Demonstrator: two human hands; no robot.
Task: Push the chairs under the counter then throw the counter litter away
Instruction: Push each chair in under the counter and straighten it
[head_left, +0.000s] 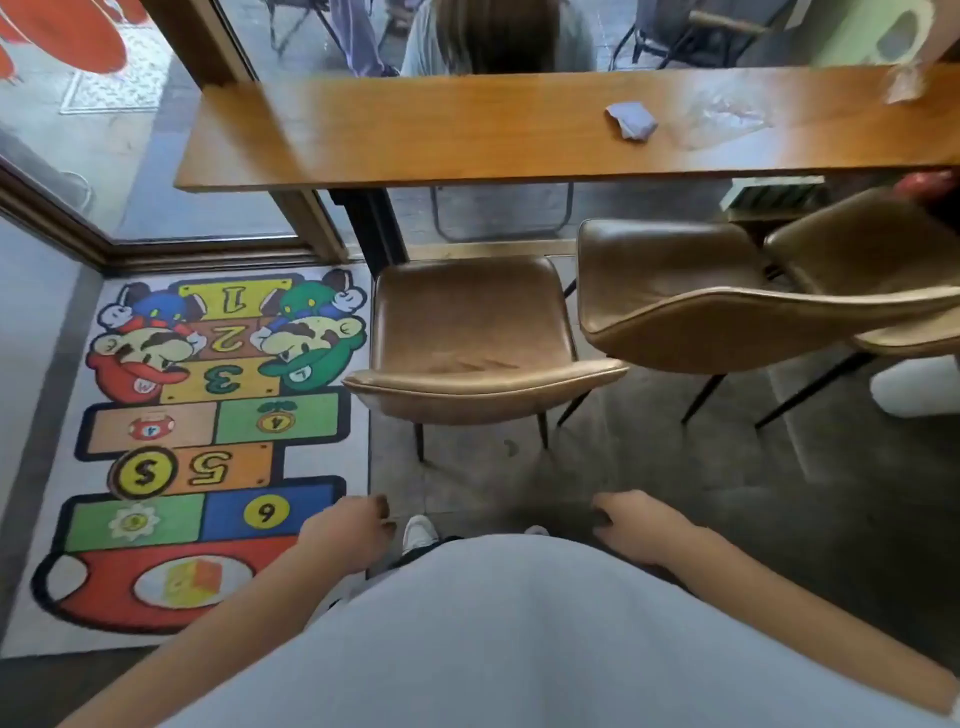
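Note:
A long wooden counter (415, 130) runs across the top of the head view. On it lie a crumpled pale paper (631, 120), a clear plastic wrapper (727, 117) and another scrap (904, 83) at the far right. Three brown leather chairs stand in front: the left chair (467, 322) is pulled out from the counter, the middle chair (670, 291) is turned at an angle, and the right chair (862, 244) is partly cut off. My left hand (348, 530) and my right hand (634, 525) hang low, well short of the chairs, fingers loosely curled and holding nothing.
A colourful hopscotch mat (197, 441) covers the floor on the left. Behind the counter is a window with a seated person (493, 36) outside. A black counter leg (374, 228) stands just left of the left chair. Another person's white shoe (914, 384) shows at right.

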